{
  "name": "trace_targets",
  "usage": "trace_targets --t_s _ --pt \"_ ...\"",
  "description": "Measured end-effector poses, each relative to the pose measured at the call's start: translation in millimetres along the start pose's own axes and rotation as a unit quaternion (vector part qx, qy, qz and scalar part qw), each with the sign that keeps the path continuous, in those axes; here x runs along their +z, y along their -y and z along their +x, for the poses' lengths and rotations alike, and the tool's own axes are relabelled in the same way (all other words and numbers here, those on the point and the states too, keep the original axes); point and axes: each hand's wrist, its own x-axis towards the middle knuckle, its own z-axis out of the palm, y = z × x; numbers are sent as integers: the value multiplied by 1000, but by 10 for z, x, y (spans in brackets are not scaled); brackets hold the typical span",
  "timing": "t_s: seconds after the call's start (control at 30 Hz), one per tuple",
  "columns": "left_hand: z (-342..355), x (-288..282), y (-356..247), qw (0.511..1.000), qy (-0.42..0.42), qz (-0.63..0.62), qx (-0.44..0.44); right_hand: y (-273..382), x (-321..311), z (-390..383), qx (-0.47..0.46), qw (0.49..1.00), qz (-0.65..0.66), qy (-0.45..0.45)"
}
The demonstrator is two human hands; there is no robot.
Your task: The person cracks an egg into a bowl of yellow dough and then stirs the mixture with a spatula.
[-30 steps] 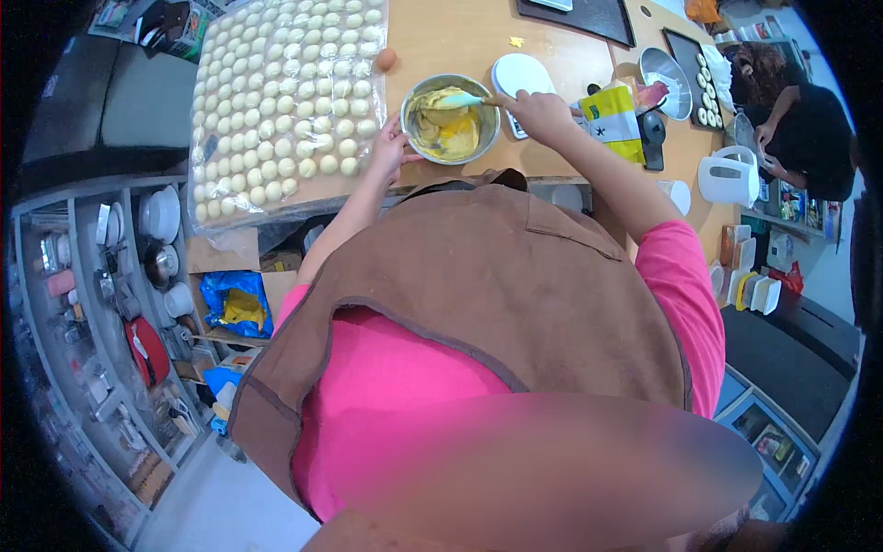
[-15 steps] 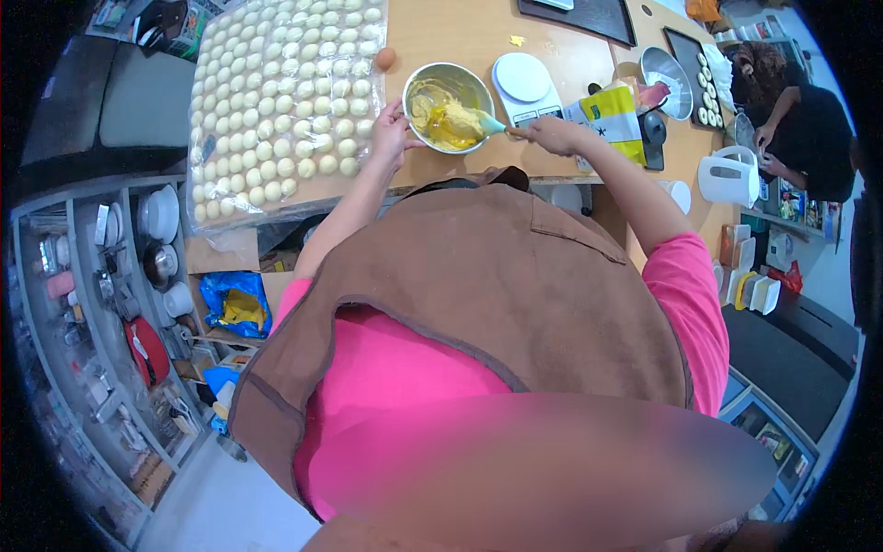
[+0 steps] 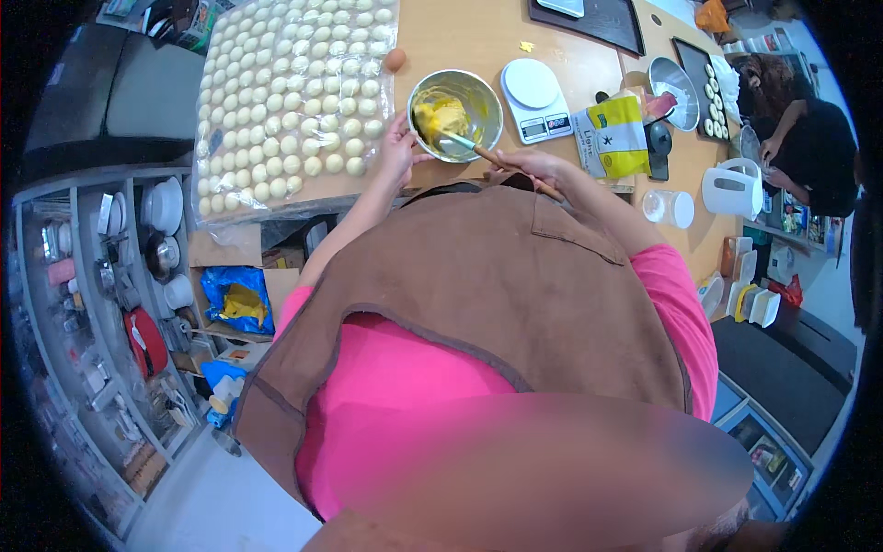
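Note:
A steel mixing bowl point(image 3: 493, 97) stands near the front edge of the wooden table, with a thick yellow mixture point(image 3: 443, 117) in it. My left hand point(image 3: 399, 153) grips the bowl's near left rim. A spatula point(image 3: 498, 163) with a pale green neck and wooden handle slants into the bowl, its blade partly in the mixture. My right hand point(image 3: 536, 168) is closed round that handle, at the bowl's near right. Just behind the bowl on the left lies a brown egg point(image 3: 395, 60). To its right is a white kitchen scale point(image 3: 533, 87).
Many pale dough balls point(image 3: 303, 110) cover a plastic sheet at the left. Right of the scale are a yellow-and-white bag point(image 3: 614, 138), a second steel bowl point(image 3: 687, 81), a tray of rings point(image 3: 704, 69) and a white jug point(image 3: 732, 189). A person in black point(image 3: 809, 147) works at far right.
My right hand has moved nearer my body and slightly left, so the spatula handle now slants toward me. The mixture is gathered in a mound. My left hand stays on the bowl.

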Motion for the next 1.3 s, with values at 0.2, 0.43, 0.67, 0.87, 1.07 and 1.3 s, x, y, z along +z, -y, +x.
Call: trace_targets --t_s 0.2,0.43,0.67,0.87,1.07,1.3 --pt "30 -187 175 1000 7 -5 -11 101 197 -28 -17 991 131 28" --pt "72 -264 211 999 -12 -25 -32 209 392 -215 -136 480 -789 -359" --pt "56 -266 188 999 -12 -16 -44 185 266 -198 -88 505 -763 -395" --pt "84 -289 199 999 -11 -3 -45 -41 87 51 -108 595 -697 -386" --pt "59 -249 142 999 -7 -4 -43 97 357 42 -68 732 -633 -242" --pt "60 -170 22 998 -3 2 -60 -231 -79 41 45 998 -2 -51"
